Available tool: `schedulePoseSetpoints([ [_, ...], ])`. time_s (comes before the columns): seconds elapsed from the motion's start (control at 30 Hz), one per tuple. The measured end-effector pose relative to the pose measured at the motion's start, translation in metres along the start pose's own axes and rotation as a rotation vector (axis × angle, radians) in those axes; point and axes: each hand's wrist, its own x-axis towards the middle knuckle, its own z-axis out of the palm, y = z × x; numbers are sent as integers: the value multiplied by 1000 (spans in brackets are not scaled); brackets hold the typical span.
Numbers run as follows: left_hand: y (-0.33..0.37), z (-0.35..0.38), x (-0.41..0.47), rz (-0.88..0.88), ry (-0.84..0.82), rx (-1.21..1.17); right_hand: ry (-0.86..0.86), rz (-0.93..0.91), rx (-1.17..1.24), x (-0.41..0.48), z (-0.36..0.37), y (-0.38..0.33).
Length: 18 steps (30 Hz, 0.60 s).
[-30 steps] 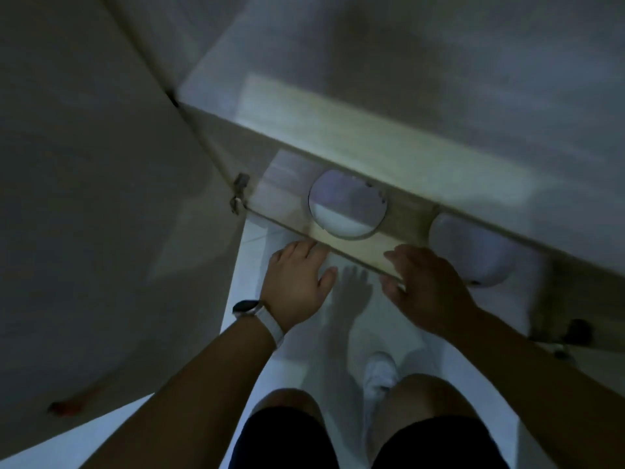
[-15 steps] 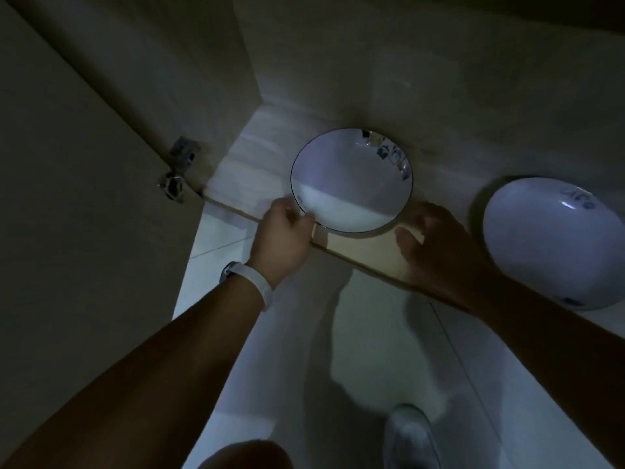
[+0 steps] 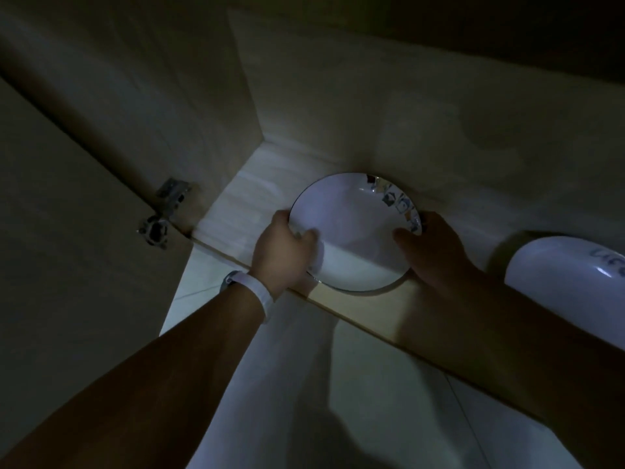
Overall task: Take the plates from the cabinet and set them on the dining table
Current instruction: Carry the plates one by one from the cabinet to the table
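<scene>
A white plate (image 3: 355, 231) with a dark rim and small blue patterns on its far right edge lies on the wooden cabinet shelf (image 3: 236, 211), close to the back wall. My left hand (image 3: 284, 252) grips the plate's left rim, thumb on top. My right hand (image 3: 436, 252) grips the right rim, thumb over the edge. A second white plate (image 3: 568, 269) with blue markings sits on the same shelf at the far right, partly cut off by the frame.
The open cabinet door (image 3: 67, 231) stands on the left, its metal hinge (image 3: 162, 214) at the shelf corner. The shelf's front edge (image 3: 365, 316) runs diagonally under my wrists. Pale floor tiles (image 3: 389, 401) lie below. The cabinet is dim.
Both hands moved from the shelf's front edge onto the plate and now grip its left and right rims. The view came closer into the cabinet.
</scene>
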Motion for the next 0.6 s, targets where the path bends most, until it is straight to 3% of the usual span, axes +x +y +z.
schedulePoseSetpoints([
  [0.2,-2,4,0,23,14,-12,28,-10,131,-6,0,0],
  [0.47,-11,10,-30,-15,-63,-456,20,-52,275,-35,-5,9],
  [0.6,-17,10,-52,28,-48,-569,30,-60,292,-57,-3,15],
])
